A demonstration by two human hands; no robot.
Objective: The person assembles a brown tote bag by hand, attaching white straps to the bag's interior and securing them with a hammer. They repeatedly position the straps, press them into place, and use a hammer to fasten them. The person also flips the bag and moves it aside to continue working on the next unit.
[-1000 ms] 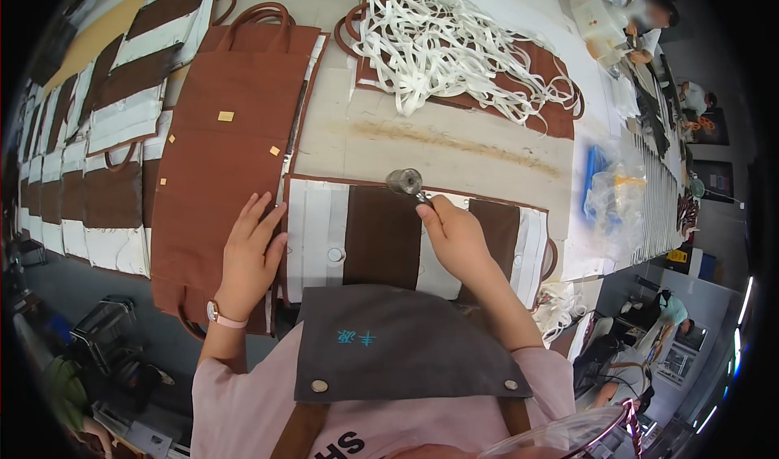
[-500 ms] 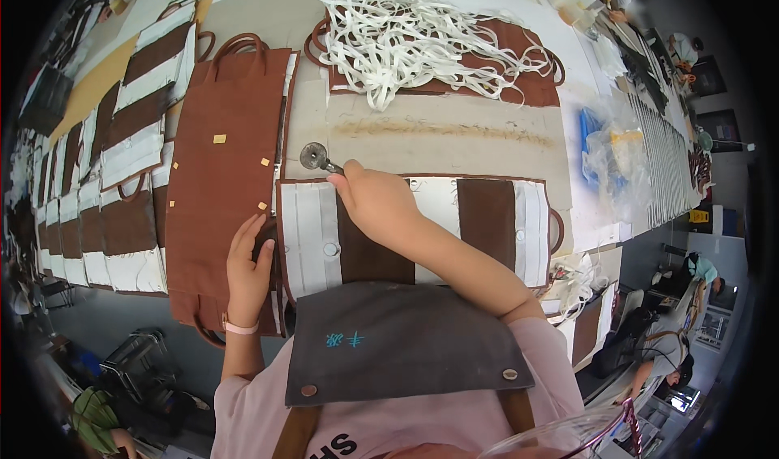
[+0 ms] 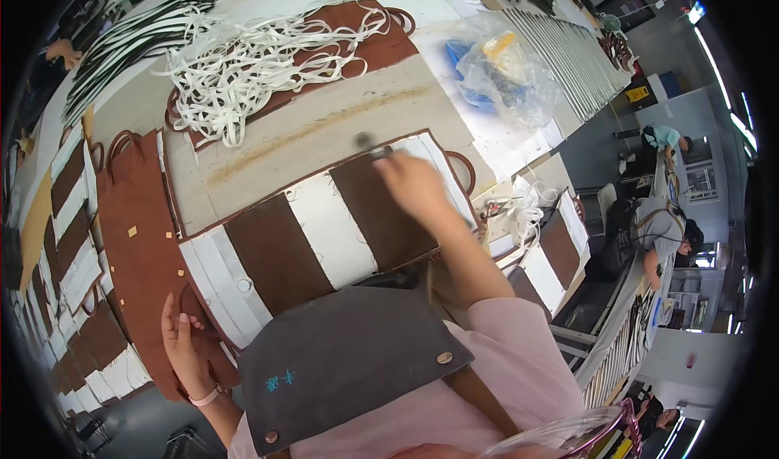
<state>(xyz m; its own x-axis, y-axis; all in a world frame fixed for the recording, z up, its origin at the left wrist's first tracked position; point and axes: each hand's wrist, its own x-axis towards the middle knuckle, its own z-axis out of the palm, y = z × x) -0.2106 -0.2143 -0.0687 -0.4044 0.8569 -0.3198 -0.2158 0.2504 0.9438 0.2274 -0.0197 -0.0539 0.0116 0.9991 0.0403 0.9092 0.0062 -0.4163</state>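
A long bag panel (image 3: 270, 274) with brown and white bands lies in front of me, rimmed in red-brown. My right hand (image 3: 412, 185) is closed round the handle of a round-headed metal tool (image 3: 364, 140), over the panel's far edge near its right end. The tool's head is blurred by motion. My left hand (image 3: 183, 347), fingers loosely curled and apart with nothing visible in them, is beside a brown loop handle (image 3: 189, 297) at the panel's left end. It is over a long red-brown bag piece (image 3: 134, 195) with small yellow squares.
A tangle of white tape (image 3: 235, 70) lies on another red-brown piece at the back. Striped panels (image 3: 73, 208) are stacked at far left. Clear plastic bags (image 3: 519, 86) and a row of thin light rods (image 3: 556, 57) are at back right. Another person (image 3: 661, 232) works farther right.
My right hand and the tool have moved right along the panel's far edge. My left hand's fingers have curled from lying flat. The whole view has turned.
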